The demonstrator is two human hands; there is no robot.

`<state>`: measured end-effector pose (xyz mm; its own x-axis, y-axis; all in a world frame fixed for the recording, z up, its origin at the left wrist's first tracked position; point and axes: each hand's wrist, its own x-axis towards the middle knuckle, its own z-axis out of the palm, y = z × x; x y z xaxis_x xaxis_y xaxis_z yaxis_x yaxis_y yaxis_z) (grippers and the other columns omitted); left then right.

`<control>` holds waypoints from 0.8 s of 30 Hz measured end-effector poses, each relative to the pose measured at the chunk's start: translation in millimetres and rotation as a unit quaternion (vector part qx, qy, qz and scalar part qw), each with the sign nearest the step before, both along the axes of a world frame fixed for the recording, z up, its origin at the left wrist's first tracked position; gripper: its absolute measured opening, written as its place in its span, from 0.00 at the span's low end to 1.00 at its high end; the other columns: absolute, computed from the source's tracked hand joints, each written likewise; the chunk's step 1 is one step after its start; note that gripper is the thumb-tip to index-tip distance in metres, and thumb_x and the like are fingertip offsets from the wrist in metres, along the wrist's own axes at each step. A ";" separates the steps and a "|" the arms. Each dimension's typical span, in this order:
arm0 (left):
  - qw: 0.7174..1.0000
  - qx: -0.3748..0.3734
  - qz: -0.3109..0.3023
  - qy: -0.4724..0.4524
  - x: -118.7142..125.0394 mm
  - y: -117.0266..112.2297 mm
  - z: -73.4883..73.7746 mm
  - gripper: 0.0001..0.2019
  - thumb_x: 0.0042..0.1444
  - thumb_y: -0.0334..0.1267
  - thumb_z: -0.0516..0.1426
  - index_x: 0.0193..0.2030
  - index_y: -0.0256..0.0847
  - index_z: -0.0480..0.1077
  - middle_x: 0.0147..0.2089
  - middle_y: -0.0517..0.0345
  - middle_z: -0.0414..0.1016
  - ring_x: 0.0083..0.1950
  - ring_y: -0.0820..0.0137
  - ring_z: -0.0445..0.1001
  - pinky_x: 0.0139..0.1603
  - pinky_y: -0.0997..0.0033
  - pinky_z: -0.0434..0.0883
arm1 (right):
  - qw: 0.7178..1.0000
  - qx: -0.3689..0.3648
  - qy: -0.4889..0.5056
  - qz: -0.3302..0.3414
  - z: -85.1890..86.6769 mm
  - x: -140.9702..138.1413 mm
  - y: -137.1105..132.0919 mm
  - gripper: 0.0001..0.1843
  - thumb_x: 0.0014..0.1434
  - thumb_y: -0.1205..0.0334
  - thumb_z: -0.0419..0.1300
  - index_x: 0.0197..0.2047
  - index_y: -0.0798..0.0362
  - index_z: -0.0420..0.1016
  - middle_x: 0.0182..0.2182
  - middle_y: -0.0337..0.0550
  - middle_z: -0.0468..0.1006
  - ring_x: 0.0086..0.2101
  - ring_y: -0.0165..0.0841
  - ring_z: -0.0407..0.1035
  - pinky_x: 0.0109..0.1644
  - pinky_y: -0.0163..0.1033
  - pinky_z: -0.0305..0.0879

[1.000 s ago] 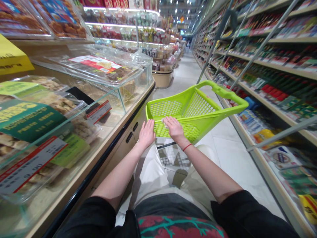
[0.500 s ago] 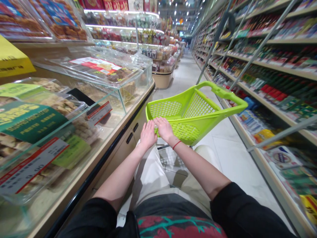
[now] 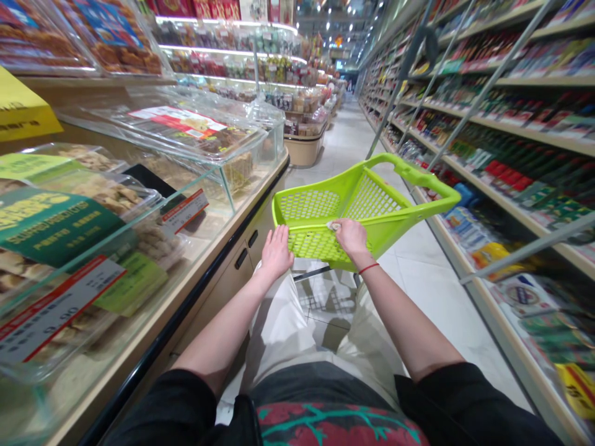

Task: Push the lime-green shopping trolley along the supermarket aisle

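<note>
Left hand (image 3: 277,253) spread flat on a lime-green plastic shopping basket (image 3: 307,204); right hand (image 3: 351,238) pinching a small pale item (image 3: 333,226) at its mesh.

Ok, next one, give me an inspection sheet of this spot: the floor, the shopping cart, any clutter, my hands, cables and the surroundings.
Surface: pale tiled floor.
Job's things: lime-green mesh shopping cart; small pale item, too small to identify.
Clutter: yellow sign at the display's edge.
Hands: left hand lies flat at the cart's near edge; right hand rests on the mesh, fingers beside the pale item.
Cables: nothing seen.
Surroundings: glass food display case on the left, stocked shelves on the right.
</note>
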<state>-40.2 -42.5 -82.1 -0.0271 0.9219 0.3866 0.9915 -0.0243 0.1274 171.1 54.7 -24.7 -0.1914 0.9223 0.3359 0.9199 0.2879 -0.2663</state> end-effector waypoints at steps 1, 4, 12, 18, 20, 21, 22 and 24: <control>1.000 0.001 0.000 -0.003 0.2 0.1 -0.5 0.38 0.55 0.36 0.54 0.72 0.26 0.51 0.74 0.37 0.56 0.76 0.55 0.53 0.77 0.54 0.49 | 1.000 -0.006 -0.001 -0.017 0.9 -0.8 -0.3 0.19 0.63 0.68 0.53 0.49 0.50 0.84 0.40 0.53 0.85 0.41 0.42 0.79 0.47 0.41 0.72; 1.000 0.005 0.000 -0.011 1.0 1.1 -2.3 0.39 0.54 0.37 0.55 0.72 0.25 0.51 0.74 0.36 0.55 0.76 0.55 0.53 0.77 0.54 0.49 | 0.999 0.024 -0.015 0.014 -4.6 -12.1 -5.2 0.20 0.64 0.70 0.51 0.49 0.53 0.83 0.44 0.53 0.84 0.46 0.43 0.78 0.53 0.42 0.70; 1.000 0.004 0.011 -0.004 0.6 4.5 -3.0 0.40 0.53 0.37 0.56 0.72 0.23 0.50 0.74 0.34 0.55 0.76 0.53 0.53 0.77 0.53 0.49 | 0.978 0.060 -0.046 0.194 -29.0 -58.2 -12.6 0.25 0.63 0.74 0.52 0.61 0.56 0.74 0.60 0.50 0.76 0.60 0.41 0.68 0.68 0.46 0.58; 1.000 0.006 0.017 0.007 -1.8 1.8 0.3 0.39 0.54 0.37 0.55 0.72 0.23 0.51 0.74 0.35 0.56 0.76 0.54 0.54 0.77 0.53 0.49 | 0.969 0.047 -0.062 0.236 -22.3 -33.5 -5.0 0.27 0.61 0.77 0.52 0.60 0.55 0.75 0.60 0.49 0.76 0.60 0.38 0.68 0.69 0.44 0.58; 1.000 0.000 0.017 0.008 -2.5 1.1 1.5 0.40 0.54 0.37 0.55 0.72 0.23 0.51 0.74 0.35 0.56 0.76 0.54 0.53 0.77 0.53 0.48 | 0.974 0.037 -0.063 0.214 -15.3 -11.4 -0.9 0.26 0.60 0.77 0.52 0.58 0.55 0.77 0.59 0.48 0.77 0.60 0.38 0.69 0.68 0.43 0.60; 1.000 -0.004 0.016 0.009 -2.6 1.0 2.2 0.40 0.54 0.37 0.55 0.72 0.23 0.51 0.74 0.35 0.56 0.76 0.54 0.53 0.77 0.53 0.48 | 0.979 0.031 -0.059 0.193 -11.2 0.8 1.8 0.25 0.60 0.77 0.52 0.57 0.54 0.78 0.58 0.47 0.78 0.59 0.38 0.70 0.66 0.42 0.61; 1.000 -0.007 0.016 0.008 -2.6 1.0 2.9 0.40 0.54 0.37 0.55 0.72 0.23 0.51 0.74 0.35 0.56 0.76 0.54 0.53 0.77 0.53 0.48 | 0.985 0.025 -0.053 0.165 -7.0 13.0 4.9 0.25 0.61 0.76 0.52 0.56 0.52 0.79 0.56 0.47 0.79 0.57 0.39 0.71 0.64 0.42 0.64; 1.000 -0.008 0.018 0.007 -1.5 1.7 4.4 0.40 0.53 0.37 0.55 0.72 0.24 0.51 0.73 0.34 0.57 0.76 0.53 0.54 0.77 0.51 0.48 | 0.994 0.024 -0.030 0.099 0.5 35.2 11.8 0.23 0.62 0.73 0.52 0.54 0.50 0.81 0.54 0.45 0.81 0.53 0.40 0.74 0.59 0.42 0.68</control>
<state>-41.7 -40.9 -77.6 -0.0556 0.9263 0.3727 0.9933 0.0136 0.1143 206.4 66.6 -24.2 -0.3882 0.8483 0.3602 0.8582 0.4752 -0.1940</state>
